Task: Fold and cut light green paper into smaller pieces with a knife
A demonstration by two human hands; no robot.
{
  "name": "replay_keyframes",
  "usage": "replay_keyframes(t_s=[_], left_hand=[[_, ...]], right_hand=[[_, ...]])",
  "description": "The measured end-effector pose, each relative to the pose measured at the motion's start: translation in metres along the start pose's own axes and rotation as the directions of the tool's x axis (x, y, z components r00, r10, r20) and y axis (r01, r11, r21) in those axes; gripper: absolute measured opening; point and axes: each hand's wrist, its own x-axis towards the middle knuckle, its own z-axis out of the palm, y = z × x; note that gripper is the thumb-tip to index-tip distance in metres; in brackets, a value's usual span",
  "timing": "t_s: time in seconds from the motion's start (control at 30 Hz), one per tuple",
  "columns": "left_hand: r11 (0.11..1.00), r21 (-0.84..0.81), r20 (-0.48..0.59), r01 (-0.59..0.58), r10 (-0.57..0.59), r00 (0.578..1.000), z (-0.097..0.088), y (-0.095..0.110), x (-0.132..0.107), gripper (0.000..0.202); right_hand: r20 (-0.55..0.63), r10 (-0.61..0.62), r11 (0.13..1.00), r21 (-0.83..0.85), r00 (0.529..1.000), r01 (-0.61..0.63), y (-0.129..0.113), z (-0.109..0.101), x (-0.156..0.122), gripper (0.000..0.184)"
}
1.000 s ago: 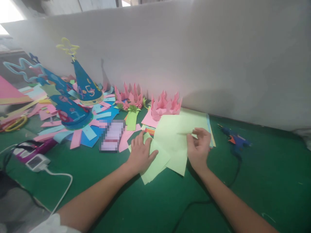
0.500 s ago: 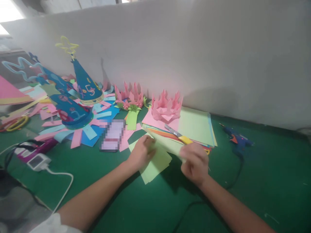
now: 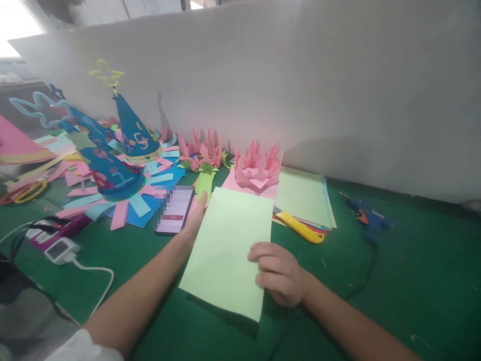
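Note:
Between my hands, tilted up above the green table, is light green paper (image 3: 229,245); whether it is one sheet or more I cannot tell. My right hand (image 3: 280,273) is closed on its right edge, with the fingers over the front face. At the left edge my left hand (image 3: 193,220) holds it, thumb showing and the other fingers hidden behind. A yellow utility knife (image 3: 300,227) lies just right of the paper, partly on the stack of coloured paper (image 3: 304,195). A pink paper crown (image 3: 257,168) stands on that stack.
A phone (image 3: 175,210) lies beside my left hand. Blue cone hats (image 3: 137,133) stand among paper strips at the left. Another pink crown (image 3: 203,150) sits near the wall (image 3: 338,85). A blue glue gun (image 3: 366,213) with its cord lies right; a white cable (image 3: 101,271) lies left.
The light green paper, lying partly on the table before, is now lifted and faces me. My right hand has let go of the utility knife and grips the paper's edge; my left hand moved left.

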Motion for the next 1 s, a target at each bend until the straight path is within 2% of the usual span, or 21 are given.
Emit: replay_keyframes(t_s=[0.03, 0.1, 0.17, 0.23, 0.33, 0.4, 0.53, 0.63, 0.7, 0.8, 0.87, 1.0], left_hand=[[0.999, -0.034, 0.004, 0.026, -0.026, 1.0, -0.001, 0.002, -0.002, 0.069], [0.998, -0.027, -0.005, 0.054, -0.054, 0.999, 0.0, 0.005, -0.005, 0.06], [0.997, 0.051, -0.025, 0.055, -0.054, 0.998, 0.001, 0.006, -0.006, 0.049], [0.99, 0.137, -0.058, 0.019, -0.011, 0.998, 0.002, 0.004, -0.006, 0.05], [0.967, 0.251, -0.072, -0.037, 0.057, 0.996, 0.003, -0.001, -0.004, 0.055], [0.949, 0.303, -0.003, -0.083, 0.088, 0.996, 0.003, -0.004, -0.004, 0.055], [0.91, 0.362, 0.172, -0.201, 0.146, 0.974, 0.005, -0.004, -0.005, 0.05], [0.893, 0.404, 0.26, -0.198, 0.096, 0.961, 0.008, -0.001, -0.01, 0.048], [0.882, 0.434, 0.309, -0.184, 0.046, 0.95, 0.009, 0.0, -0.013, 0.046], [0.869, 0.464, 0.335, -0.171, 0.007, 0.942, 0.012, 0.003, -0.016, 0.049], [0.861, 0.471, 0.335, -0.192, 0.028, 0.942, 0.013, 0.004, -0.017, 0.052], [0.816, 0.489, 0.364, -0.308, 0.129, 0.922, 0.011, 0.007, -0.017, 0.056]], right_hand=[[-0.015, 0.043, 0.999, 0.023, 0.999, -0.043, 0.002, -0.001, -0.003, 0.022], [-0.043, 0.13, 0.991, 0.038, 0.991, -0.129, 0.006, -0.002, -0.008, 0.032], [-0.079, 0.222, 0.975, 0.002, 0.972, -0.223, 0.009, -0.003, -0.012, 0.038], [-0.146, 0.33, 0.937, -0.065, 0.933, -0.342, 0.012, -0.004, -0.014, 0.033], [-0.248, 0.534, 0.815, -0.104, 0.808, -0.57, 0.017, -0.003, -0.015, 0.014], [-0.287, 0.631, 0.729, -0.101, 0.721, -0.677, 0.021, -0.002, -0.016, 0.009], [-0.299, 0.747, 0.608, -0.053, 0.594, -0.792, 0.027, 0.0, -0.018, 0.012], [-0.285, 0.834, 0.501, 0.036, 0.472, -0.864, 0.03, 0.001, -0.021, 0.02], [-0.286, 0.862, 0.454, 0.07, 0.419, -0.888, 0.032, 0.002, -0.023, 0.026], [-0.277, 0.881, 0.421, 0.089, 0.384, -0.903, 0.034, 0.002, -0.025, 0.032], [-0.273, 0.876, 0.433, 0.08, 0.398, -0.898, 0.035, 0.002, -0.024, 0.032], [-0.305, 0.847, 0.484, 0.103, 0.435, -0.869, 0.033, 0.002, -0.021, 0.028]])
